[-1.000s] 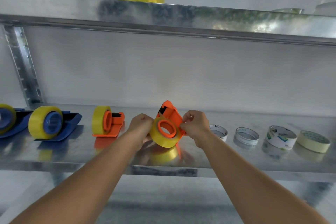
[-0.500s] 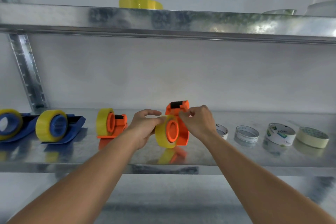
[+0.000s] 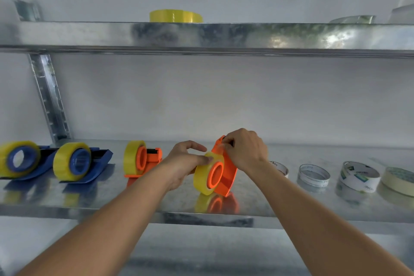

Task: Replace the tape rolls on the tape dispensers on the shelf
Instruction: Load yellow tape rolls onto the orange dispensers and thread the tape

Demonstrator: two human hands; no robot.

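An orange tape dispenser (image 3: 226,175) stands upright on the metal shelf (image 3: 156,208), with a yellow tape roll (image 3: 202,176) mounted on its orange hub. My left hand (image 3: 186,161) grips the roll from the left, thumb on its top rim. My right hand (image 3: 245,151) pinches the tape end at the dispenser's top, by the cutter. Left of them stand another orange dispenser (image 3: 143,161) and two blue dispensers (image 3: 83,162) (image 3: 20,160), each carrying a yellow roll.
Right of my hands, two near-empty tape cores (image 3: 280,167) (image 3: 313,175), a white printed roll (image 3: 358,176) and a cream masking tape roll (image 3: 398,180) lie flat. A yellow roll (image 3: 175,15) lies on the upper shelf. An upright post (image 3: 49,96) stands at the left.
The dispenser went from tilted to standing upright on the shelf. My right hand rose to its top and my left thumb now presses the roll's rim.
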